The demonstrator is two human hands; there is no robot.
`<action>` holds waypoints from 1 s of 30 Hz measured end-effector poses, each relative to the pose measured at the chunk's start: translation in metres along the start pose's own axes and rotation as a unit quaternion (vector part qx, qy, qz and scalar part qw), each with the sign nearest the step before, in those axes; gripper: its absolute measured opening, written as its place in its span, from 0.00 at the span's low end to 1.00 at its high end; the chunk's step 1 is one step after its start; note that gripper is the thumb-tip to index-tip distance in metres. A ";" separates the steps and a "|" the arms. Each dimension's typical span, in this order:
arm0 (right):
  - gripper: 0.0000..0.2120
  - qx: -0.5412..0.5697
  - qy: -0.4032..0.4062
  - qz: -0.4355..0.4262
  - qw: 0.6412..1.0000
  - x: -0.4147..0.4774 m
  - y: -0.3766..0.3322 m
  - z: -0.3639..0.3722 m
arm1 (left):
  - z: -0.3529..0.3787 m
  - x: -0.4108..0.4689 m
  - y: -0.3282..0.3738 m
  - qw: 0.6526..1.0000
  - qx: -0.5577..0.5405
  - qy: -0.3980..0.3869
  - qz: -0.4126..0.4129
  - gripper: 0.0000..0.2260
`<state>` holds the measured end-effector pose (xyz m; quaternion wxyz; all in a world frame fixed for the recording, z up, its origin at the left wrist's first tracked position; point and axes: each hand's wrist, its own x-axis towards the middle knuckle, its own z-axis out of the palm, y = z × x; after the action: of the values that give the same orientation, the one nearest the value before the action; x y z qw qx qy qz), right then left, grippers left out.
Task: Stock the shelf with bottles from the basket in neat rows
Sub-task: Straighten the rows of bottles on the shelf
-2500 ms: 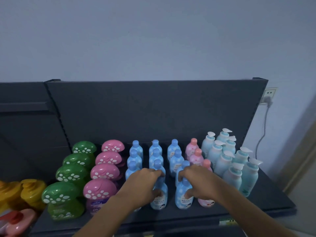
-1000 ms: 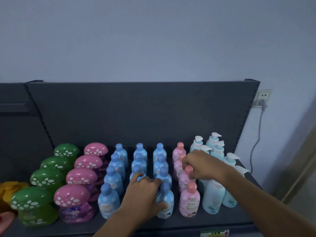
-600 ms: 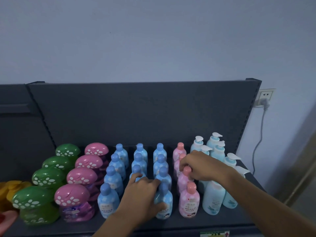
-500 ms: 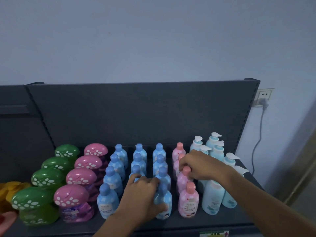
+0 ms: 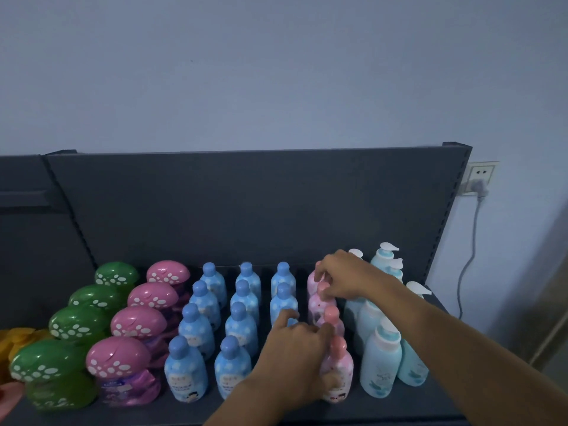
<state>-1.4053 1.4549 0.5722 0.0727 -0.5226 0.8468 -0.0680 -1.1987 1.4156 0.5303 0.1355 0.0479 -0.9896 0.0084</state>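
The dark shelf (image 5: 246, 210) holds neat front-to-back rows of bottles. My left hand (image 5: 295, 358) lies over the front bottle of the third blue bottle row (image 5: 282, 302) and grips it. That bottle is almost fully hidden, and my thumb touches the front pink bottle (image 5: 338, 373) beside it. My right hand (image 5: 341, 278) reaches further back, with its fingers curled round the cap of a pink bottle (image 5: 319, 302) near the rear of the pink row. The basket is out of view.
Green mushroom-cap bottles (image 5: 80, 324) and pink mushroom-cap bottles (image 5: 138, 324) fill the left. Pale blue pump bottles (image 5: 379, 364) stand right of the pink row. Yellow bottles (image 5: 18, 336) sit at the far left edge. A wall socket with a cable (image 5: 481, 179) is to the right.
My left hand has slid right over the front blue bottle, up against the pink row. My right hand has moved back and slightly left to a pink bottle nearer the rear.
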 end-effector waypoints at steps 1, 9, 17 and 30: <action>0.17 -0.003 -0.008 -0.004 1.000 0.002 0.001 0.002 | 0.002 0.002 0.000 1.000 0.007 -0.002 0.000 0.20; 0.15 -0.024 -0.022 -0.026 0.999 0.009 0.008 0.007 | 0.011 0.008 -0.001 1.000 0.003 0.006 -0.015 0.10; 0.16 -0.042 -0.019 -0.036 0.998 0.014 0.011 0.010 | 0.014 0.008 -0.001 0.999 -0.020 0.018 -0.040 0.14; 0.15 0.036 0.092 0.033 0.995 -0.076 0.016 -0.048 | -0.009 -0.013 -0.002 0.993 -0.087 0.045 -0.067 0.24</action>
<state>-1.3951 1.5317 0.6204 0.0150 -0.4830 0.8636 -0.1439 -1.1833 1.4148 0.5357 0.1842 0.1019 -0.9739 -0.0847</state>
